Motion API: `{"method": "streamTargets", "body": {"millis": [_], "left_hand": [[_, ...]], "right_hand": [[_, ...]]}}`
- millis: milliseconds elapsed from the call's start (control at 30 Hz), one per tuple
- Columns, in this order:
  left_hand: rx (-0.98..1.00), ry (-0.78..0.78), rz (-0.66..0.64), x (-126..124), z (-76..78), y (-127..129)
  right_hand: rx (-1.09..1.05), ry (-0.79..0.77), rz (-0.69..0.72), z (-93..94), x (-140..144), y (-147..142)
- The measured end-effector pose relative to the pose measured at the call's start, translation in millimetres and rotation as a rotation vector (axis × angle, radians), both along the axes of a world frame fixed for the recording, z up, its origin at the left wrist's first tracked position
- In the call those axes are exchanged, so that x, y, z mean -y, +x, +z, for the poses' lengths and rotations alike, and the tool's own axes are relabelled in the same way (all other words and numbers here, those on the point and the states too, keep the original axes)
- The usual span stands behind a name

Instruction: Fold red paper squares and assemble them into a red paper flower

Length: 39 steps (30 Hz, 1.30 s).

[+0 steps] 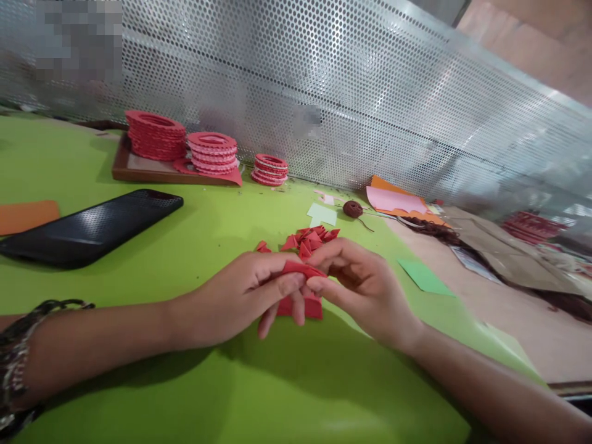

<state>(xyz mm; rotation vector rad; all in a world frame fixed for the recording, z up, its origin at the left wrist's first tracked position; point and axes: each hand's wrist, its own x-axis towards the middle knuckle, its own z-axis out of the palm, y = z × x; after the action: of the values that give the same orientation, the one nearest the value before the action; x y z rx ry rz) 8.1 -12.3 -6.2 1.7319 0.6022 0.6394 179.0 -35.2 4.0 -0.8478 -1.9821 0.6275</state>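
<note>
Both hands meet over the smooth green counter [139,246]: the left hand [240,296] and right hand [361,283] each hold a narrow grip on a folded red paper piece [300,269]. Small folded red triangles [309,239] lie heaped just behind.

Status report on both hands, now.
Left hand and right hand both pinch red paper piece. Folded red pieces piled just behind. Phone lies apart, left.

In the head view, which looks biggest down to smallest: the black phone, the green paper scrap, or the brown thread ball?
1. Glossy black phone
2. Flat green paper scrap
3. Small brown thread ball

The ball lies farther from the camera, yet clearly looks smallest.
</note>
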Motion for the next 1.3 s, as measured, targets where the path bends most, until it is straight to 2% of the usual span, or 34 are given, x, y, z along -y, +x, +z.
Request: {"method": "streamTargets", "body": {"millis": [67,200,367,467,600,667,767,900,1067,1167,1300], "left_hand": [[0.0,-0.022,0.024,-0.6,1.9,-0.1],[-0.04,-0.035,0.098,-0.9,4.0,1.0],[-0.081,0.038,0.128,2.5,4.5,2.9],[0.021,0.021,0.055,4.4,4.6,2.9],[0.153,-0.036,-0.035,3.3,2.7,2.8],[0.167,-0.063,-0.053,1.7,1.0,3.0],[0.131,-0.055,-0.051,0.7,-0.8,3.7],[0.07,0.015,-0.038,2.1,-2.1,4.4],[-0.042,0.215,0.066,0.3,-2.8,2.4],[-0.092,0.367,0.108,-1.4,-2.0,0.0],[-0.108,0.425,0.011,-2.8,2.0,-3.5]], "right_hand": [[0.011,0.067,-0.029,-0.4,-0.8,-0.2],[0.127,0.477,-0.132,0.1,-0.2,1.3],[0.372,0.858,-0.078,3.8,1.1,3.9],[0.516,1.004,-0.1,6.8,3.1,3.2],[0.586,1.072,-0.161,8.0,3.1,2.9],[0.539,0.989,-0.13,7.9,1.6,3.6],[0.377,0.69,-0.071,8.5,0.0,3.5],[0.249,0.355,-0.106,8.8,0.8,0.1],[0.087,0.13,-0.108,5.2,2.0,-2.8],[-0.016,-0.05,-0.056,2.1,3.6,-3.2],[-0.091,-0.206,0.054,1.2,6.3,-4.2]]}}
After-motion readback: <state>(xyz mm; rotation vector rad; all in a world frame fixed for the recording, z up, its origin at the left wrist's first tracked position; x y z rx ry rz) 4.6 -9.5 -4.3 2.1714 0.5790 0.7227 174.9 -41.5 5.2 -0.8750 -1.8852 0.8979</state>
